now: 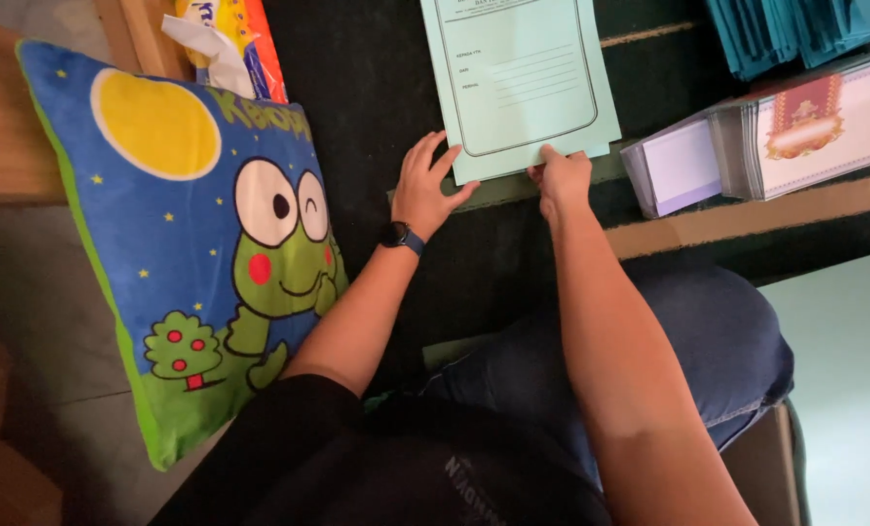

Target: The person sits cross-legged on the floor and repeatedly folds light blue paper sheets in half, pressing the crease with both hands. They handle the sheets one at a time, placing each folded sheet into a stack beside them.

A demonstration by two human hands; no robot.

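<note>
A pale green printed envelope or folder point(523, 78) lies flat on a dark carpet in front of me. My left hand point(425, 190), with a dark watch on its wrist, rests flat with spread fingers at the sheet's lower left corner. At the lower edge near the right corner, my right hand point(562, 180) pinches the sheet between thumb and fingers. Both forearms reach forward over my knees in blue jeans.
A blue cushion with a green frog point(201, 244) lies at the left. A tissue pack point(226, 44) sits behind it. To the right stand stacks of white cards point(674, 166), decorated sheets point(815, 127) and teal paper point(795, 29).
</note>
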